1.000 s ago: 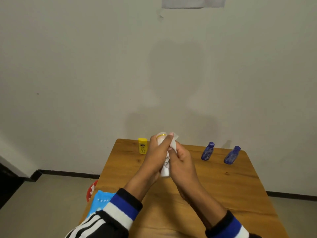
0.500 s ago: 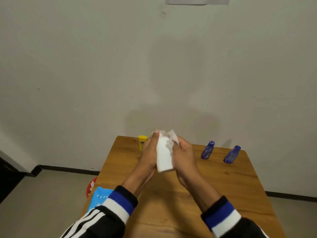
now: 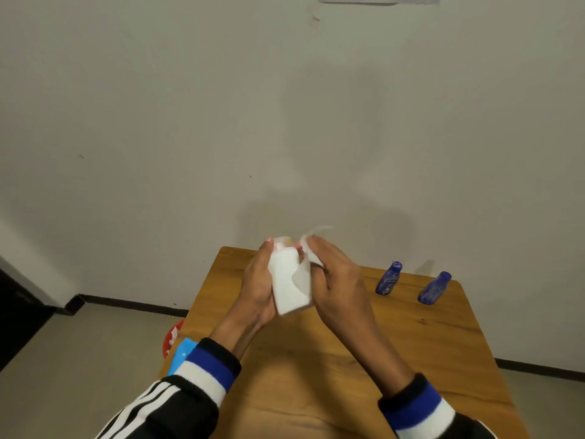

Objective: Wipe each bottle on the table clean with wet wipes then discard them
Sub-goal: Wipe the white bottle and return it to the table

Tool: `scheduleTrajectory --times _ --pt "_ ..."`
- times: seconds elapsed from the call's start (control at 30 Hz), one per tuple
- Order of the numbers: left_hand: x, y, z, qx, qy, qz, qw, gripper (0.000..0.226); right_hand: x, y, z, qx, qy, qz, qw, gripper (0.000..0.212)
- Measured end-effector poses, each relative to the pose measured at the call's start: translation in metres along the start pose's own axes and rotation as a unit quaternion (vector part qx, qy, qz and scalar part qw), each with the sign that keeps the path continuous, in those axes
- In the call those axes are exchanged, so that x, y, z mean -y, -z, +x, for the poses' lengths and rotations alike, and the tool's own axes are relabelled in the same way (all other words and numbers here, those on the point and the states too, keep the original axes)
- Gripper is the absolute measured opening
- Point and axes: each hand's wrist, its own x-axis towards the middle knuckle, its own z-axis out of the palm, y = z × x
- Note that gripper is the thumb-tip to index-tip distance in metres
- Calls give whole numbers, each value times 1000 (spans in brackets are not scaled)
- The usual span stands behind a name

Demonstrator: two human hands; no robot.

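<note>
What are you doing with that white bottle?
A person is cleaning it. The left hand holds the white bottle up over the wooden table, and the right hand rubs a wet wipe against it. Two blue bottles stand on the table to the right.

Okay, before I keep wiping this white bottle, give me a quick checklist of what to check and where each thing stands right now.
1. Bottle held firmly: ok. The left hand grips the white bottle above the table.
2. Wipe in hand: ok. The right hand pinches the wet wipe against the bottle's side.
3. Cap end covered: cannot tell, the top is partly hidden by fingers.
4. Next bottles in place: ok. Two blue bottles stand at the table's far right, apart from each other.
5. Discard spot: cannot tell. A red container shows only partly past the table's left edge.
</note>
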Motion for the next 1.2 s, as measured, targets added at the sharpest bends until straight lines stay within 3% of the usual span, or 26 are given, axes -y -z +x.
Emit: scheduleTrajectory --times 0.17,0.3,0.37,0.43,0.57,0.7,0.8,0.9,0.97,1.07,1.2 --pt "4 -10 -5 24 5 -55 998 47 16 -20 1 148 95 -140 974 54" --pt "-16 0 1 26 36 -118 992 40 12 -15 -39 169 173 -180 954 61" --pt "-20 5 4 27 21 -143 989 38 9 -7 -48 192 177 -154 953 55" --pt "-18 4 1 49 16 -136 989 48 9 -3 -36 189 173 -132 958 49" --pt "-4 -11 -12 120 27 -85 989 86 11 -8 7 153 123 -163 967 57" --pt "-10 -12 -11 113 26 -90 989 90 13 -17 -3 165 119 -205 957 63" --pt "-19 -1 -3 63 24 -117 991 77 16 -19 -39 176 181 -246 936 64" --pt "-17 5 -2 51 23 -115 992 69 11 -15 -54 200 179 -229 936 68" --pt "-11 3 -7 64 35 -106 992 66 10 -11 -39 234 155 -185 942 64" --pt "-2 -1 -15 128 54 -92 986 70 14 -7 -10 223 106 -139 959 60" --pt "-4 4 -15 144 55 -113 982 66 16 -15 -21 198 123 -163 959 64"
